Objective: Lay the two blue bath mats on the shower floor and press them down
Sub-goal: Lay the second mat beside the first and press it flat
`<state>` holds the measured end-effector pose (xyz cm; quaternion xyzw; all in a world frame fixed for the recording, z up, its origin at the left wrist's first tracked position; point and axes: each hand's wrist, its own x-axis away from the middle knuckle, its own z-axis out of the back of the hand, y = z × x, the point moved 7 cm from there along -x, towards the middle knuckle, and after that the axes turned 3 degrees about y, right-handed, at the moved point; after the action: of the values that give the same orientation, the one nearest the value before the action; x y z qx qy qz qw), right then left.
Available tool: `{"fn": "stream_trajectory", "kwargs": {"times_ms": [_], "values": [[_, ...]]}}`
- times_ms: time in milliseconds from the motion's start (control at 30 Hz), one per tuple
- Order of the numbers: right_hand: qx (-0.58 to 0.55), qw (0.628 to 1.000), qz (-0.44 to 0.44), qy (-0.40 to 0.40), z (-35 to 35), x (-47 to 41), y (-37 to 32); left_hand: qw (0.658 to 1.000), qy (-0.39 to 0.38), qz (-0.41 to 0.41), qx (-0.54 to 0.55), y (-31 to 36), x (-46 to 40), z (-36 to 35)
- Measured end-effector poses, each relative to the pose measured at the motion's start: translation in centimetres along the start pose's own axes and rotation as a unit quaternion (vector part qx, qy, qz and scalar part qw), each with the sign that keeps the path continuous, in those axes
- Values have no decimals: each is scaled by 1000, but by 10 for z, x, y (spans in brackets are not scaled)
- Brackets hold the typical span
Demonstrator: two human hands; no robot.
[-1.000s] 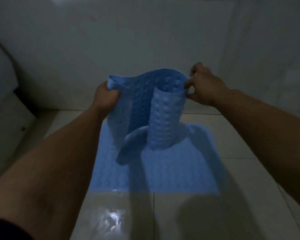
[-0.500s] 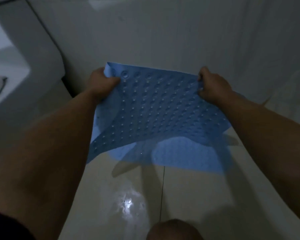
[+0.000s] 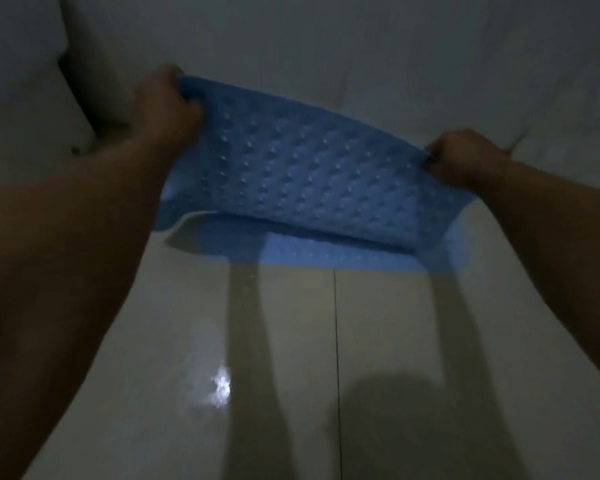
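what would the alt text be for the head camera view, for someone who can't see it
Two bare hands hold a blue studded bath mat stretched in the air, the left hand gripping one end and the right hand the other. Below it a second blue mat lies flat on the glossy tiled shower floor near the wall, in dim light.

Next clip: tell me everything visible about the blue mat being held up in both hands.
The held mat is blue, soft and rubbery-looking, covered in rows of small raised bumps. It is spread open in the air, sagging slightly and tilted, its left end higher. The left hand grips its upper left corner; the right hand pinches its right corner. It hangs above the other mat lying on the tiled floor, near the wall.
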<state>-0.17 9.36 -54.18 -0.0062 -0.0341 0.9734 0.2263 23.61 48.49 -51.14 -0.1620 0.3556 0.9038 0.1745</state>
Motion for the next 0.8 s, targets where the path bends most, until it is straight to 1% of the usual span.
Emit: {"fn": "stream_trajectory", "kwargs": {"times_ms": [67, 200, 267, 333, 400, 433, 467, 533, 567, 600, 667, 733, 767, 800], "values": [[7, 998, -3, 67, 19, 20, -1, 999, 10, -19, -27, 10, -13, 6], [39, 984, 13, 172, 70, 58, 1, 997, 10, -70, -28, 23, -7, 28], [19, 979, 19, 204, 74, 84, 1, 992, -20, -118, -29, 26, 20, 32], [-20, 977, 0, 214, 60, 114, 13, 982, -77, -168, -34, 25, 59, 28], [-34, 982, -10, 184, 29, 148, 23, 960, -140, -219, -100, 17, 110, 22], [-41, 986, -7, 163, 7, 165, 28, 941, -163, -263, -133, 15, 137, 19], [-45, 989, -6, 143, -17, 182, 35, 916, -171, -328, -157, 15, 164, 17], [-40, 995, -15, 93, -69, 222, 51, 858, -161, -459, -167, 9, 218, 11], [-35, 997, -20, 68, -95, 240, 55, 833, -162, -507, -155, 1, 244, 6], [-31, 998, -25, 42, -120, 257, 54, 811, -182, -538, -140, -8, 268, -1], [-28, 999, -28, 18, -160, 288, 42, 781, -277, -540, -149, -35, 318, -24], [-35, 999, -30, 20, -190, 320, 31, 750, -358, -529, -171, -65, 368, -42], [-33, 999, -31, 5, -206, 336, 29, 741, -390, -521, -167, -75, 387, -47], [-21, 999, -30, -23, -221, 354, 28, 743, -417, -499, -157, -79, 399, -47]]}}
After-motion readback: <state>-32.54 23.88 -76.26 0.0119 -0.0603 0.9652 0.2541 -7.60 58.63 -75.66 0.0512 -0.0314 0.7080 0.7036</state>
